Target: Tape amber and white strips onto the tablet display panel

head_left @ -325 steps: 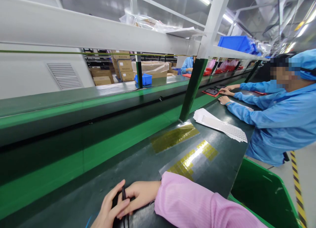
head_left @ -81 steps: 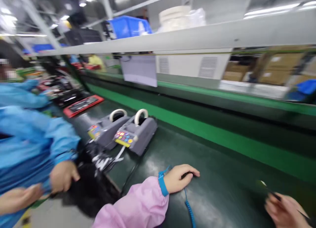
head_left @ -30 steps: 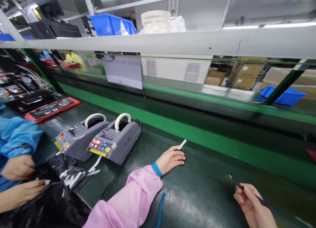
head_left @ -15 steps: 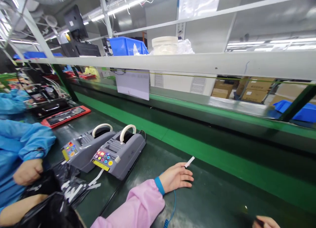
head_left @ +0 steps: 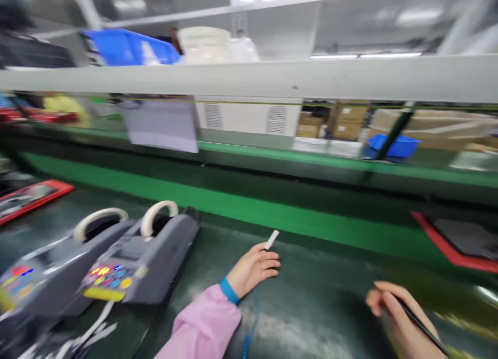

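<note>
My left hand [head_left: 254,268], in a pink sleeve with a blue wrist strap, is over the dark green bench. A short white strip [head_left: 272,239] sticks up from its index fingertip; the other fingers are spread. At the lower right, my right hand [head_left: 404,315] is closed round a thin black tool [head_left: 418,322], which slants between thumb and fingers. Its tip is blurred. Left of my left hand stand two grey tape dispensers [head_left: 155,265] [head_left: 58,265] with cream tape rolls. White strips [head_left: 93,328] lie by their front.
A red tray [head_left: 447,245] with a dark flat item lies at the right. Another red tray [head_left: 46,190] is at the far left. Above the bench runs a white shelf [head_left: 252,81] with a blue bin [head_left: 130,47]. A hanging sheet [head_left: 163,125] is below it.
The view has swung right. My right hand with the black tool has come further into view, and the right red tray now shows. The person in blue sleeves is out of view.
</note>
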`<state>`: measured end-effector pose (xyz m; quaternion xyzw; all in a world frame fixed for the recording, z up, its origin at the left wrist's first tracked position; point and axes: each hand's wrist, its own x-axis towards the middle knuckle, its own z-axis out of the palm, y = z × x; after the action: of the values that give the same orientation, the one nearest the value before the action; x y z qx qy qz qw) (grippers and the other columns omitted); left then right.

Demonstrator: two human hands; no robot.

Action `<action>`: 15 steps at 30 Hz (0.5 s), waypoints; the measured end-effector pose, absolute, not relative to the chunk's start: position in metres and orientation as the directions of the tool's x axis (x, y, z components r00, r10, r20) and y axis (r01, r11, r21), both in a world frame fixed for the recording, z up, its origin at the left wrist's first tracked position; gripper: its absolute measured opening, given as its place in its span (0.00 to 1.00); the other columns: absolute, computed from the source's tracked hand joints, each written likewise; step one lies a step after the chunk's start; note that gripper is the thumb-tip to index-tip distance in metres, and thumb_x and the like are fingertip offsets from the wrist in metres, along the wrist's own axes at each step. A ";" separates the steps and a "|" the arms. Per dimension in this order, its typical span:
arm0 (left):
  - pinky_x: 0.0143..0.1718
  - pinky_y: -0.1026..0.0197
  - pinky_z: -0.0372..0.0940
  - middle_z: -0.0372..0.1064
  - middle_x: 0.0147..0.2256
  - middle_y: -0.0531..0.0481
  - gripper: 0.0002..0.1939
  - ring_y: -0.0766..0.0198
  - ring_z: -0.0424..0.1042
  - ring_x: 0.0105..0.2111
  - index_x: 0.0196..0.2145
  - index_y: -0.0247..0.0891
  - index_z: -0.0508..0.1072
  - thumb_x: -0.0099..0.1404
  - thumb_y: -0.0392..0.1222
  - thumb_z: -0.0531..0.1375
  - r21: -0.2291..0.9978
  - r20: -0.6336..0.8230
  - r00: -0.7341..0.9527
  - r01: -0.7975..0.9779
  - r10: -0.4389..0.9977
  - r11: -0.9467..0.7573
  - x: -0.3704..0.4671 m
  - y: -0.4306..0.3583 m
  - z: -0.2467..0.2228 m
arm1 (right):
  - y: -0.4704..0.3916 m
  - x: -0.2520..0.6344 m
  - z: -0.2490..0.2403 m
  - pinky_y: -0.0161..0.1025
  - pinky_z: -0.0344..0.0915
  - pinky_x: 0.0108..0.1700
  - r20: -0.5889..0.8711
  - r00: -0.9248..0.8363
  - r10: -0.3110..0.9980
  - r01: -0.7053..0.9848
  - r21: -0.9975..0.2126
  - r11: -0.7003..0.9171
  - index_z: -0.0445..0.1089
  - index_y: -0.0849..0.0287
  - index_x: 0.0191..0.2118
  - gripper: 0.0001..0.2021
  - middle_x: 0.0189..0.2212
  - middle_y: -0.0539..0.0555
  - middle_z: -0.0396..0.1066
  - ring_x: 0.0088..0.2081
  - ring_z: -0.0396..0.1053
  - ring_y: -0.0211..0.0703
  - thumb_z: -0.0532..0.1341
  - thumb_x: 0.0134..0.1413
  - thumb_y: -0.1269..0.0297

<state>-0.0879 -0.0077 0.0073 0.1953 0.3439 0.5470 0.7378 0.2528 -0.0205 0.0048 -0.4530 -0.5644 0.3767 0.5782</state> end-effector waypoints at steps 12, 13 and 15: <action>0.41 0.55 0.74 0.80 0.39 0.43 0.20 0.55 0.80 0.39 0.48 0.37 0.72 0.58 0.33 0.70 0.702 -0.368 0.142 -0.606 0.919 0.375 -0.097 0.008 0.018 | 0.123 0.398 0.039 0.46 0.68 0.44 0.189 0.103 0.977 0.971 -0.231 -0.058 0.68 0.55 0.45 0.09 0.39 0.59 0.75 0.41 0.75 0.52 0.59 0.58 0.66; 0.41 0.55 0.74 0.80 0.39 0.43 0.21 0.55 0.80 0.39 0.48 0.37 0.72 0.58 0.34 0.71 0.702 -0.361 0.142 -0.609 0.922 0.369 -0.097 0.008 0.015 | 0.132 0.403 0.038 0.46 0.67 0.43 0.157 0.144 0.977 0.976 -0.182 -0.115 0.68 0.55 0.44 0.09 0.38 0.60 0.75 0.40 0.74 0.53 0.59 0.56 0.68; 0.40 0.55 0.73 0.80 0.39 0.44 0.23 0.55 0.80 0.39 0.49 0.38 0.72 0.57 0.37 0.72 0.702 -0.347 0.138 -0.617 0.928 0.355 -0.097 0.009 0.009 | 0.147 0.407 0.036 0.46 0.65 0.41 0.097 0.225 0.970 0.972 -0.089 -0.217 0.67 0.56 0.43 0.09 0.38 0.62 0.74 0.41 0.73 0.55 0.60 0.54 0.71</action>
<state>-0.0974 0.0086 0.0091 0.2012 0.3856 0.5312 0.7271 0.4068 0.1471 0.0358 -0.7799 -0.6224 -0.0102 0.0651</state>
